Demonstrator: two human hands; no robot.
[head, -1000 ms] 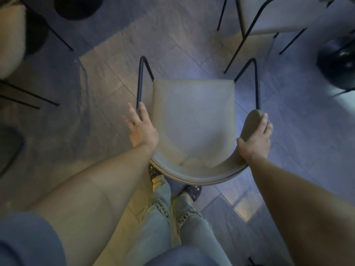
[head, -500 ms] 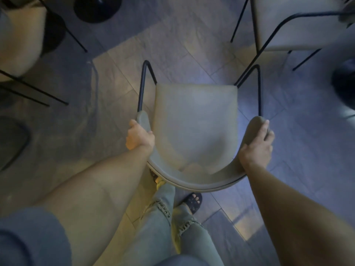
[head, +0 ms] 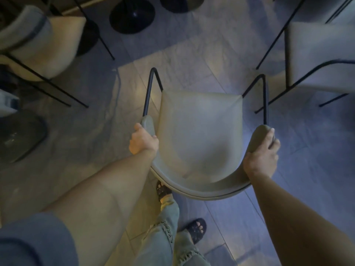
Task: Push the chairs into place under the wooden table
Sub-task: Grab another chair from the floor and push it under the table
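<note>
Far left, upper corner: second chair (head: pixel 44 47), beige padded shell on thin black legs, motion-blurred, standing on the grey tiled floor (head: pixel 192 54). Below it at the left edge, a dark rounded object (head: pixel 21 137); too dim to identify. Right of that chair, top of view: round black pedestal base (head: pixel 132 15), with part of another dark base (head: pixel 181 3) beside it at the top edge. No tabletop of the desk can be made out.

Left hand (head: pixel 143 141): fingers curled closed around the end of the left armrest of the centre chair (head: pixel 199 135), thumb on the inner side, knuckles outward. Forearm runs back to a blue sleeve (head: pixel 32 239) at lower left.

Centre chair: beige seat, curved one-piece back and arms wrapping toward the viewer, black tubular legs angling out from both front corners. It stands on the floor between the other two chairs, apart from both, with open tile between its front edge and the pedestal bases.

Under the chair's back edge: a foot in a dark sandal (head: pixel 163 190), pale green trouser leg above it; second sandalled foot (head: pixel 196 230) lower and to the right.

Right hand (head: pixel 262 158): wrapped over the right armrest end, fingers lying along its outer side, thumb on the inner side. Closed on the armrest.

Far right: third chair (head: pixel 320 54), beige seat, black frame, cut by the frame edge.
</note>
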